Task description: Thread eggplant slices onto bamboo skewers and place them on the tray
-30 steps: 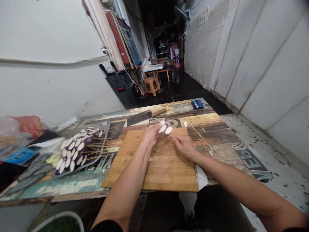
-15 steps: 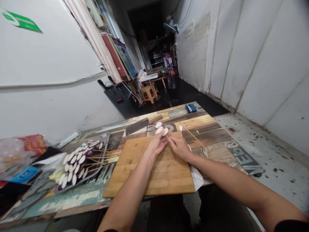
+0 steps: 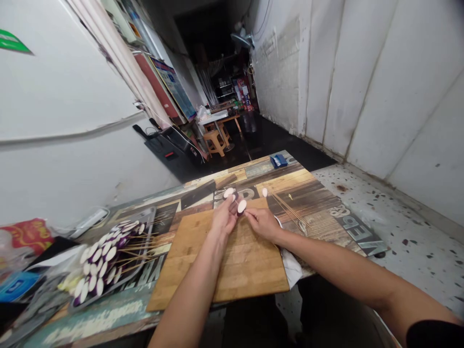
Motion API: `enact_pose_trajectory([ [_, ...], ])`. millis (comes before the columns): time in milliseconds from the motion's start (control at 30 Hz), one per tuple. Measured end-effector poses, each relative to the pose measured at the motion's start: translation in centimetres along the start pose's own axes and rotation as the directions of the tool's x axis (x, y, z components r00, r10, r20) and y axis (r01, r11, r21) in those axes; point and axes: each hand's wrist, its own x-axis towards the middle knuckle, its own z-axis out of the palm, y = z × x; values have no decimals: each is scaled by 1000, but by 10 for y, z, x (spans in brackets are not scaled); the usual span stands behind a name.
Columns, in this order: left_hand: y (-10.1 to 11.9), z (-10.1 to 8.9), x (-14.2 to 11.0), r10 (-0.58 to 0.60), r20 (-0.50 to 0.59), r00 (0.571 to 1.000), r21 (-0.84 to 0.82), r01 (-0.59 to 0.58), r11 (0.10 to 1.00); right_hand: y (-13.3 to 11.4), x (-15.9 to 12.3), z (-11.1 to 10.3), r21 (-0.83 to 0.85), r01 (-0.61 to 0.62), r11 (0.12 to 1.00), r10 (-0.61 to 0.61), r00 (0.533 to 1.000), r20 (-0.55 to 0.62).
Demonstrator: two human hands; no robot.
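Observation:
Over the far part of the wooden cutting board (image 3: 188, 270), my left hand (image 3: 224, 218) is closed around purple-skinned, white-fleshed eggplant slices (image 3: 229, 192). One eggplant slice (image 3: 242, 207) sits between my two hands, its pale face turned up. My right hand (image 3: 264, 223) pinches a thin skewer close to that slice; most of the skewer is hidden by the fingers. A loose eggplant slice (image 3: 265, 192) lies beyond my right hand, beside several bare wooden skewers (image 3: 290, 209). To the left, a metal tray (image 3: 154, 217) holds a pile of skewered eggplant slices (image 3: 108, 251).
A dark blade-like shape (image 3: 197, 194) lies behind the board. A blue box (image 3: 278, 161) stands near the table's far edge. White cloth (image 3: 292, 270) pokes out under the board's right side. Plastic packaging (image 3: 27, 237) is at far left.
The view has shifted slightly, moving the scene left. One eggplant slice now stands apart from the others, nearer my right hand's fingertips. Both hands stay close together over the board.

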Motion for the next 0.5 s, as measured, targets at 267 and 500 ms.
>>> enact_pose_trajectory([
  [267, -9, -2, -1, -51, 70, 996, 31, 49, 998, 0, 2, 0, 30, -36, 999, 36, 999, -15],
  [500, 4, -3, 3, 91, -17, 996, -38, -92, 995, 0, 0, -1, 48, 4, 999, -5, 1000, 20],
])
